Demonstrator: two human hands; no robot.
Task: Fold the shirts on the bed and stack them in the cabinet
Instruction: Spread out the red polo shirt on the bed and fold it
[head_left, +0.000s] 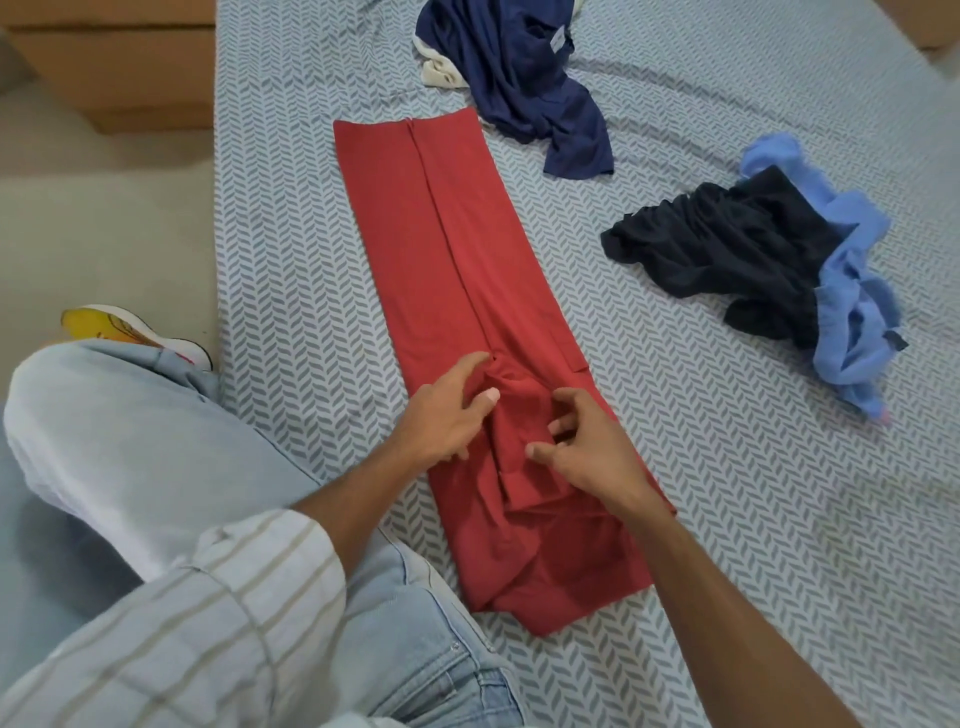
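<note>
Fingers (480, 402) of both hands sit on bunched fabric near the red shirt's lower third: left hand (447, 415) spread loosely, thumb and index pressing the crumple; right hand (587, 447) curled, fingertips pinching a small fold. Neither hand lifts the cloth.

Bed (727, 519), chevron-print sheet, carries everything. Red shirt (457, 249) lies as a long narrow strip, sides folded inward to a centre seam, running from mid-bed down toward the near edge close to the left edge. Navy shirt (524, 83) lies crumpled by the far edge, a bit of white garment (436, 70) under its left side. Black shirt (727, 249) lies heaped toward the right edge, overlapping a light blue shirt (852, 312). Person's jeans knee (130, 441) rests at the bed's left edge.
</note>
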